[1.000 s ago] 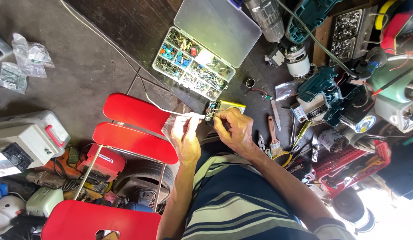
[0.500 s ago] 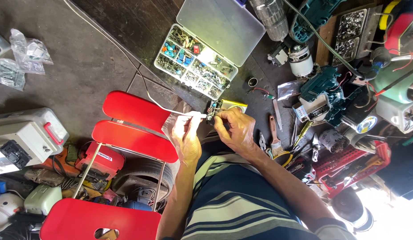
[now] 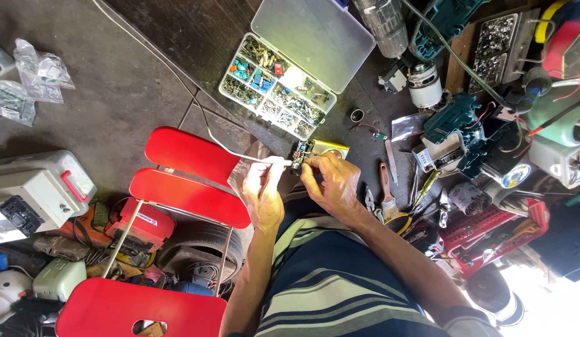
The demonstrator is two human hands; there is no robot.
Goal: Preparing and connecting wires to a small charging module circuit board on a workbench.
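So we've got a small dark circuit board (image 3: 304, 153) crowded with tiny parts, sitting at the near edge of the dark workbench (image 3: 196, 31), just beside a yellow-cased meter (image 3: 332, 148). Our right hand (image 3: 332, 182) is closed on the board, fingers pinching its edge. Our left hand (image 3: 262, 190) is wrapped around a slim white-handled soldering iron (image 3: 270, 160), tip touching the board. We reckon the board's light, stiff and fragile, so edges are where to hold it. Further out: a clear plastic compartment box of components (image 3: 277, 87), a wooden-handled brush (image 3: 385, 190), and a red slatted chair (image 3: 190, 178) on the left.
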